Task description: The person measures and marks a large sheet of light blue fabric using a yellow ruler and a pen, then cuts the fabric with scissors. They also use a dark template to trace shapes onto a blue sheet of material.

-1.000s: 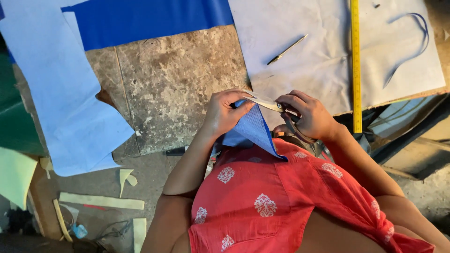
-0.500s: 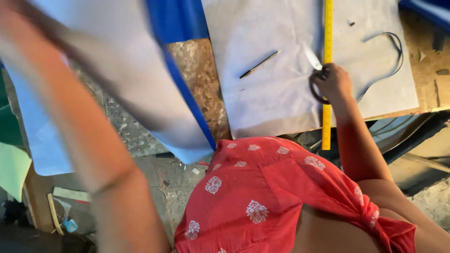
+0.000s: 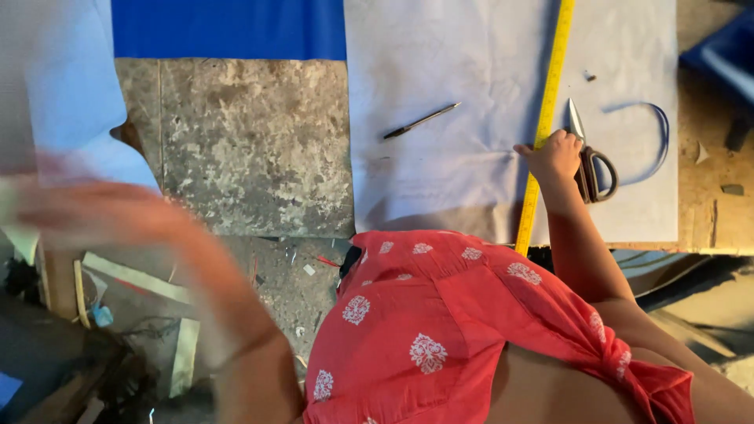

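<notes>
Scissors (image 3: 591,161) lie on grey sheet (image 3: 448,157) under right hand (image 3: 556,155).

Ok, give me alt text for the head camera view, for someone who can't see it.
Seen from above, a person in a red patterned top rests the right hand on a pale sheet beside a yellow tape measure and scissors. The left hand is a motion blur out to the side. A pen lies on the sheet.

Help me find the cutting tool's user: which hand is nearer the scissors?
Right. The right hand rests against the scissors; the blurred left hand is far off left.
</notes>
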